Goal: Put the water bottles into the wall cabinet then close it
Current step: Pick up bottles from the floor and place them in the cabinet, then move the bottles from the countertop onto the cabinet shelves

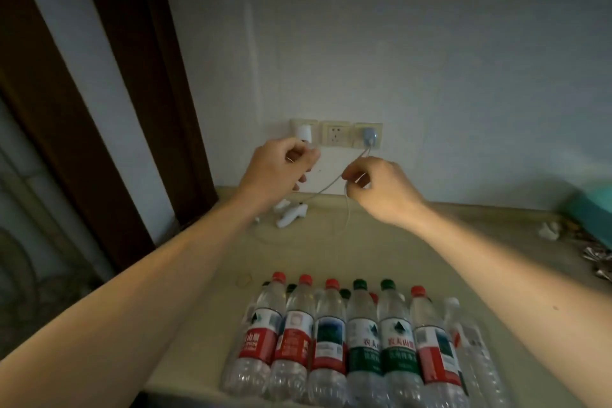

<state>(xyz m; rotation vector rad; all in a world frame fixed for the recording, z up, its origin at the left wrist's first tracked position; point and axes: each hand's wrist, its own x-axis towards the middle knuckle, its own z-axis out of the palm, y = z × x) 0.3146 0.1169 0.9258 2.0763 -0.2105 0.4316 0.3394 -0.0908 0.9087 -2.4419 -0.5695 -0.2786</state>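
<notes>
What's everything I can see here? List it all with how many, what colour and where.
water bottles: a front row of seven plus more caps behind; clear with red, green or white caps; near edge of the counter.
counter: one, beige, under the wall.
wall sockets: three, cream, in a row on the wall.
white plug: one, in the leftmost socket.
blue-grey plug: one, in the rightmost socket.
cable: thin, pale, running from the blue-grey plug down to the counter.
white items: a few, on the counter below the sockets; too blurred to name.
teal object: one, far right edge.
left hand: pinching a thin cable below the white plug.
right hand: pinching the cable.
</notes>
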